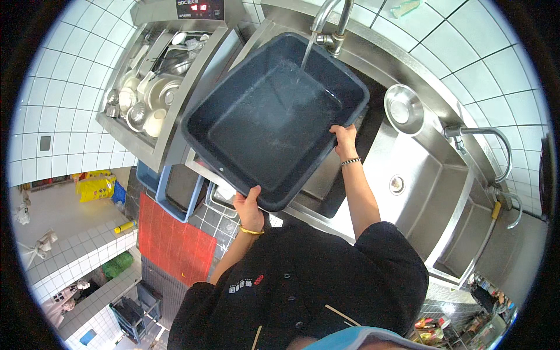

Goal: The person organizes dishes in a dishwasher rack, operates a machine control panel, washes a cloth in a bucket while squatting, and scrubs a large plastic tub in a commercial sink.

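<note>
A large dark plastic tub (280, 118) is held tilted over the steel sink, its open side facing me. My left hand (250, 206) grips its near corner rim, thumb on the inside and fingers hidden beneath. On the right side my right hand (345, 139) holds the rim, its fingers partly hidden behind the wall. Water runs from a steel faucet (323, 22) into the far part of the tub, and the inner floor looks wet.
Bowls and ladles fill a steel basin (162, 146) on the left. A metal bowl (404, 109) rests at the back ledge beside the empty-looking sink basin (420, 192). Blue plastic bins (159, 197) and a red mat (175, 240) lie on the left floor. Another faucet (481, 131) stands at right.
</note>
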The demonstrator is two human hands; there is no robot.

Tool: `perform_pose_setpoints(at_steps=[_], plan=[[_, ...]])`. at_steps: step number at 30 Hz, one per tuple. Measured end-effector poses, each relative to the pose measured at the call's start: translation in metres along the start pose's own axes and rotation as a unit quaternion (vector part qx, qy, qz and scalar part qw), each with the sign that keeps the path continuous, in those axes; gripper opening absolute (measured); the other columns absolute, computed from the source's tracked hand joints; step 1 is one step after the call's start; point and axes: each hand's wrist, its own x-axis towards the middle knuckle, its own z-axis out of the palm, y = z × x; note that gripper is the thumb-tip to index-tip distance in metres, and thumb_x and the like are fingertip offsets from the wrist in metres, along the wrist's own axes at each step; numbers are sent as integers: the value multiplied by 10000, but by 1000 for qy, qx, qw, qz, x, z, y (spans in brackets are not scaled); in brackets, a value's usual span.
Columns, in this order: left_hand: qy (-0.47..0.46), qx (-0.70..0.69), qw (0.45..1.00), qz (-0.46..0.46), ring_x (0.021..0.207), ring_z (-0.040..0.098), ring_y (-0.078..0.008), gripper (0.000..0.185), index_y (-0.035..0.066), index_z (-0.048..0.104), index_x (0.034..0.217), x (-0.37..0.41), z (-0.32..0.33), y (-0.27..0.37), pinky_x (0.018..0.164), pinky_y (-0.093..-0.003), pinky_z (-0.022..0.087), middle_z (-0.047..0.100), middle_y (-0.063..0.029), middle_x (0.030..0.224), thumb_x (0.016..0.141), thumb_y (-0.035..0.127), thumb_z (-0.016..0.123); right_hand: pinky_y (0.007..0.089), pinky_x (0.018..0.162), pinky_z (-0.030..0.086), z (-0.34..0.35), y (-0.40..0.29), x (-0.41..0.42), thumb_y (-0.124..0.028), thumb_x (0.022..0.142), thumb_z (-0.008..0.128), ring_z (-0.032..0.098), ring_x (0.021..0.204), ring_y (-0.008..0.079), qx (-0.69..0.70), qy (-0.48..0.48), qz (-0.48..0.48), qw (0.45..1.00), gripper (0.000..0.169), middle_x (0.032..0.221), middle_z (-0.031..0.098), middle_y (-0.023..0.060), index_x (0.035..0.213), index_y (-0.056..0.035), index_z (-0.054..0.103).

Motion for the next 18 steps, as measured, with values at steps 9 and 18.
perform_pose_setpoints(at_steps=[9, 18], plan=[[-71, 31, 970, -230, 725, 556, -115, 132, 86, 544, 773, -1, -8, -53, 670, -282, 459, 587, -17, 787, 774, 171, 645, 309, 733, 441, -14, -4, 68, 18, 550, 549, 574, 880, 290, -182, 2, -86, 980, 391, 931, 599, 183, 938, 67, 529], [-129, 28, 957, -259, 784, 583, -167, 88, 48, 540, 789, 9, -19, -50, 670, -309, 504, 585, -56, 794, 808, 117, 592, 332, 598, 447, -35, 44, 81, 77, 525, 541, 560, 731, 277, -163, 42, 5, 986, 505, 846, 576, 180, 1028, 90, 501]])
